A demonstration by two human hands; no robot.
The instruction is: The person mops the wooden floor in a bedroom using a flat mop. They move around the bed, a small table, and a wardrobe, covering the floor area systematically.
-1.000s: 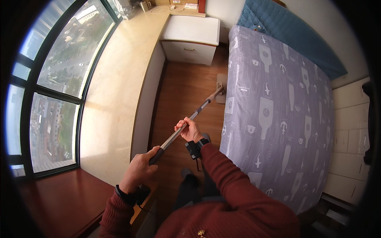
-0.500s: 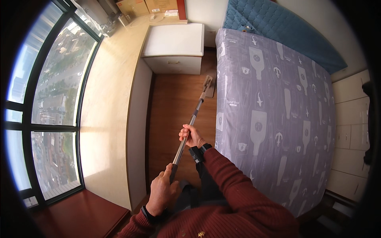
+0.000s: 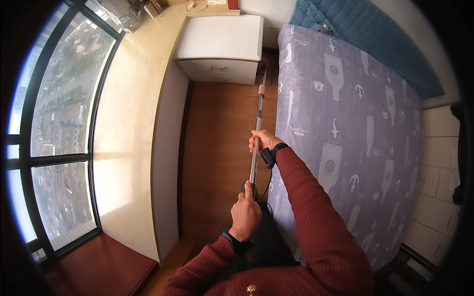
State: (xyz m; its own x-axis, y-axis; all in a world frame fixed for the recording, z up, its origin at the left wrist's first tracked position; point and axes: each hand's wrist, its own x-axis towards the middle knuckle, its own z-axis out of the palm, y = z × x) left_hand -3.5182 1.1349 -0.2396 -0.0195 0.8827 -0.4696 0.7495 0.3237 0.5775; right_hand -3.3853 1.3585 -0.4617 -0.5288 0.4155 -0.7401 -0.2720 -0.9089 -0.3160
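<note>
A flat mop [image 3: 256,159] with a long metal pole runs away from me over the wooden floor [image 3: 222,143]. Its head reaches into the narrow gap between the white cabinet [image 3: 219,42] and the bed [image 3: 345,123], partly in shadow there. My left hand [image 3: 246,212] is closed round the dark grip at the near end, thumb lying along it. Farther up, my right hand [image 3: 263,141] wraps the pole's metal part, close to the bed's edge. A black device is strapped at my right wrist.
A pale counter [image 3: 131,123] runs along the window [image 3: 61,113] at left, with a metal mug [image 3: 150,9] at its far end. A blue quilted headboard [image 3: 365,44] stands behind the bed. Drawers [image 3: 434,177] line the right, and a red-brown surface [image 3: 98,264] lies at lower left.
The mop head has slid farther away into the gap beside the cabinet. Both hands have moved forward and right, still on the pole, which now points more straight ahead.
</note>
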